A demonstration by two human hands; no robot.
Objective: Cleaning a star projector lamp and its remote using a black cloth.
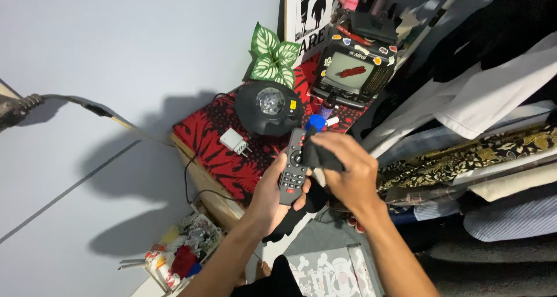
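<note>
My left hand: grips slim black button-covered remote control. My right hand: pinches dark cloth against remote's top.

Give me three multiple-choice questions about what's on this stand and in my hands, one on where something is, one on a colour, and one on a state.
1. Where does the white plug adapter lie?
A. On the red patterned cloth, left of the black dome light
B. On top of the small retro screen
C. In the right hand

2. What colour is the cloth that the right hand presses on the remote?
A. White
B. Black
C. Yellow

3. How is the remote control held?
A. Lying loose on the stand
B. Hanging from its cord
C. Gripped in the left hand, buttons facing up

Answers: 1 A, the adapter sits on the red cloth beside the dome. 2 B, the wad under the right fingers is black. 3 C, the left hand wraps the remote's lower half and its buttons show.
</note>
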